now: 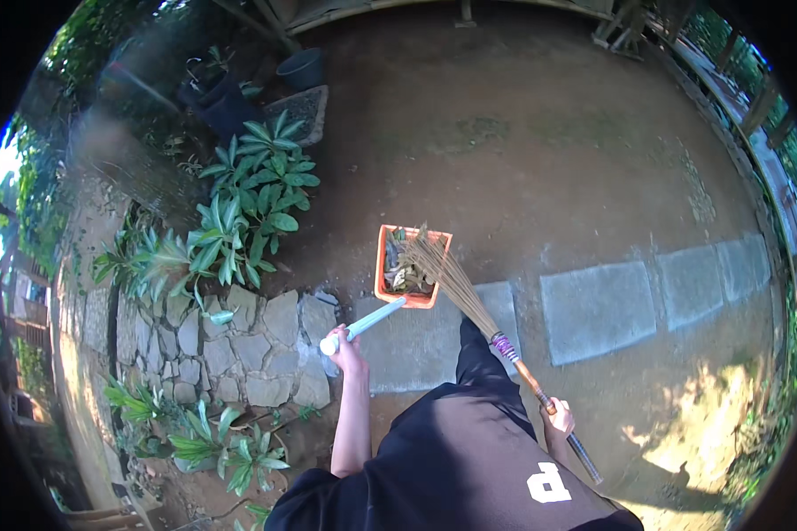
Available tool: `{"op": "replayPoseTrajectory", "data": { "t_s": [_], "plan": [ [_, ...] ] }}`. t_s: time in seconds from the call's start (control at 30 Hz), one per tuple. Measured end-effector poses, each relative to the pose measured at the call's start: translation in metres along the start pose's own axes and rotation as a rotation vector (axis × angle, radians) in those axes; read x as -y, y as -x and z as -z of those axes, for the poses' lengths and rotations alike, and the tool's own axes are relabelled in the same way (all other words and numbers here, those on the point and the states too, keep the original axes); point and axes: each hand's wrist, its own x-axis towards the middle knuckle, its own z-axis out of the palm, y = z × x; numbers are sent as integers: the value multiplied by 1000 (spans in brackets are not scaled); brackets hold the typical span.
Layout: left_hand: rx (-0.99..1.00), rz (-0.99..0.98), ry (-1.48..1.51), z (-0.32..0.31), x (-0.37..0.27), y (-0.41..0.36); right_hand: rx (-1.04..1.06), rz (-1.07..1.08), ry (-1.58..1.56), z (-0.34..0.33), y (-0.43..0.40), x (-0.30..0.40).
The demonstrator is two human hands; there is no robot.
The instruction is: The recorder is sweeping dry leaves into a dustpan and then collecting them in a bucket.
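Observation:
My left hand [349,350] is closed around the pale, light blue handle [376,318] of an orange plastic dustpan [424,301]. Dry brown leaves [408,273] lie inside the dustpan, in front of me. My right hand [558,419] grips the wooden handle [533,382] of a stick broom [463,291] bound with purple cord. The broom's bristles slant up to the left, and their tips lie over the dustpan's right side and the leaves.
Square concrete stepping slabs [598,310] run to the right across bare soil [558,159]. Leafy plants [222,232] border a flagstone path [242,352] at left. A dark pot [302,69] stands at the upper left, and a wooden structure [621,33] at the top right.

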Motion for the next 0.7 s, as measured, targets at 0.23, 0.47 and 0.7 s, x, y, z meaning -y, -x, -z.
{"op": "replayPoseTrajectory", "data": {
  "t_s": [0.23, 0.47, 0.7],
  "plan": [
    [-201, 44, 79, -148, -47, -85, 86, 203, 51, 0, -247, 101],
    [-272, -49, 70, -268, -50, -194, 111, 374, 146, -22, -449, 259],
    [-348, -37, 102, -407, -36, -389, 120, 390, 240, -128, -609, 386]
  ]
}}
